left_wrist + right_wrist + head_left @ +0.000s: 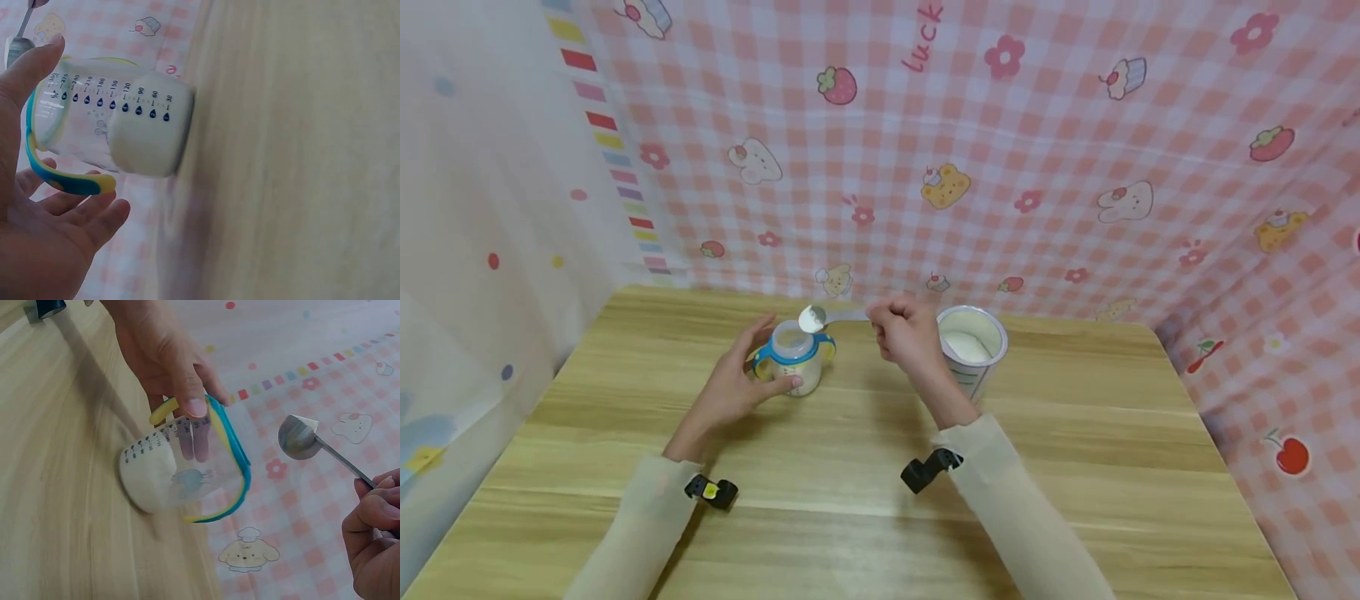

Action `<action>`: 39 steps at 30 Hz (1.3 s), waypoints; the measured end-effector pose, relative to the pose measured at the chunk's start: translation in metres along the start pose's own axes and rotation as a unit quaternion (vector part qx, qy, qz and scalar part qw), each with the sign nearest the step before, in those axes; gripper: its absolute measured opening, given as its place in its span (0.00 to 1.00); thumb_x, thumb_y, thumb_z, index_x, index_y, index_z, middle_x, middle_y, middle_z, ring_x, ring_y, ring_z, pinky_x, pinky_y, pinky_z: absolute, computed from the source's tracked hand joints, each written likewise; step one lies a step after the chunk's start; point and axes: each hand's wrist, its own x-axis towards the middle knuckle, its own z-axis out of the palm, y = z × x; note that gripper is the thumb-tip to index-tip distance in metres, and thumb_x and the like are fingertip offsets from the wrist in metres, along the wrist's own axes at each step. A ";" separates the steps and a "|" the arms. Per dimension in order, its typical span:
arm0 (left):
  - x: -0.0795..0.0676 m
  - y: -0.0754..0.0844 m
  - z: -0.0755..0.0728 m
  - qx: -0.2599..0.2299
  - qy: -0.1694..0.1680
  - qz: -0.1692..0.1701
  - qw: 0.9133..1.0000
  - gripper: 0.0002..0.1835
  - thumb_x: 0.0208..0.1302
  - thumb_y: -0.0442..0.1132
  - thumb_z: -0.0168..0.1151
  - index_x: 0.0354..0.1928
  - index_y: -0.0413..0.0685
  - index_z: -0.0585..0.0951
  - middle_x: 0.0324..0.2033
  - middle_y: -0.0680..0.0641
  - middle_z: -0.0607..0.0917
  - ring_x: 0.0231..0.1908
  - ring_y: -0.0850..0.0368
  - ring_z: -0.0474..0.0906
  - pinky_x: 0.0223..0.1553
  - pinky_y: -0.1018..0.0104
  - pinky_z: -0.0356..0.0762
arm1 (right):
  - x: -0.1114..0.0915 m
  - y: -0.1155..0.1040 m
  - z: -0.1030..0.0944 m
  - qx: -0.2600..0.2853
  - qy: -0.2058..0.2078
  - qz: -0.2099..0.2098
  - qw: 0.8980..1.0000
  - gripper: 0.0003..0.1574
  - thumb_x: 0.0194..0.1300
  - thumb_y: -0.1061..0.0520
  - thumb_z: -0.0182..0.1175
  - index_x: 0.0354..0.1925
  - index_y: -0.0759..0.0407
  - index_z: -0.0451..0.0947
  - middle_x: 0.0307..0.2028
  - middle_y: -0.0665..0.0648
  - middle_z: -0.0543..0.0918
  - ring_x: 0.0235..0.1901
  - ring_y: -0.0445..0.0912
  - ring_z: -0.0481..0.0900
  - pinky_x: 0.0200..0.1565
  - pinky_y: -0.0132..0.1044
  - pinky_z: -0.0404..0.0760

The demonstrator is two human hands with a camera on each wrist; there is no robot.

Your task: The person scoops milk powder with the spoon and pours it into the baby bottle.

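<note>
A clear baby bottle (pixel 797 377) with a blue-and-yellow handle ring (pixel 232 439) stands uncapped on the table, with white content in its lower part (pixel 147 134). My left hand (pixel 733 379) holds the bottle from the left, thumb on its near side and fingers behind. My right hand (pixel 910 333) pinches the handle of a metal measuring scoop (pixel 300 439). White powder fills the scoop's bowl (pixel 812 318), held just above the bottle's mouth at its right edge. Beside my right hand stands an open tub (pixel 973 379) with white powder (pixel 966 346) inside.
The wooden table (pixel 850 517) ends at the back against a pink checked cloth (pixel 880 167). A white dotted cloth (pixel 490 208) hangs along the left side. Black cameras sit on both wrists, the right one (pixel 928 469) above the tabletop.
</note>
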 end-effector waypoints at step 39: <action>0.003 -0.008 0.000 0.019 -0.022 -0.039 0.999 0.40 0.61 0.47 0.77 0.72 0.53 0.68 0.66 0.42 0.78 0.69 0.40 0.71 0.72 0.34 0.65 | 0.000 0.040 0.026 -0.162 0.018 -0.126 0.978 0.15 0.73 0.52 0.63 0.32 0.61 0.86 0.21 0.50 0.77 0.21 0.40 0.71 0.21 0.29 0.68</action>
